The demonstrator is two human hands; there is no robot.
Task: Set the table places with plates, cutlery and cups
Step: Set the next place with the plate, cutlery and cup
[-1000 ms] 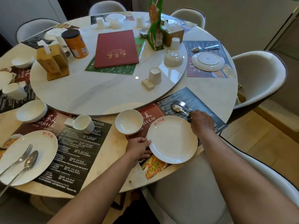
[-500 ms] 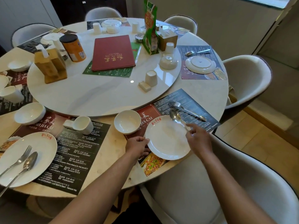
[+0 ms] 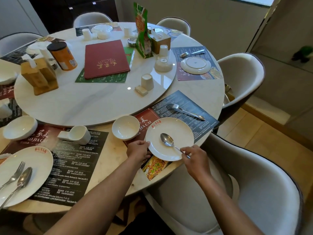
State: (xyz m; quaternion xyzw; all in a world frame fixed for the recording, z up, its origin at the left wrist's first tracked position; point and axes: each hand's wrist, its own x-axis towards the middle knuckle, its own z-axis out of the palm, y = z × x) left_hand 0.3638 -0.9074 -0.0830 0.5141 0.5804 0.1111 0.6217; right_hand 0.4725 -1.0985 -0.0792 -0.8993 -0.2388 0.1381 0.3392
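Pinching the spoon (image 3: 170,144) handle, the right hand (image 3: 193,156) grip keeps the bowl ahead of it over the plate (image 3: 169,138); left hand (image 3: 138,150) grips the plate's near-left rim.

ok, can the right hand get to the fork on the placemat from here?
Probably yes: the fork lies bare on the placemat beyond the plate, nothing over it. But the right hand holds the spoon and must release first.

White plate (image 3: 176,131), red logo at far rim, flat on placemat. Steel spoon (image 3: 167,142), bowl up, on plate. Fork (image 3: 184,111) beyond plate, on placemat. White bowl (image 3: 125,127) upright, left of plate.
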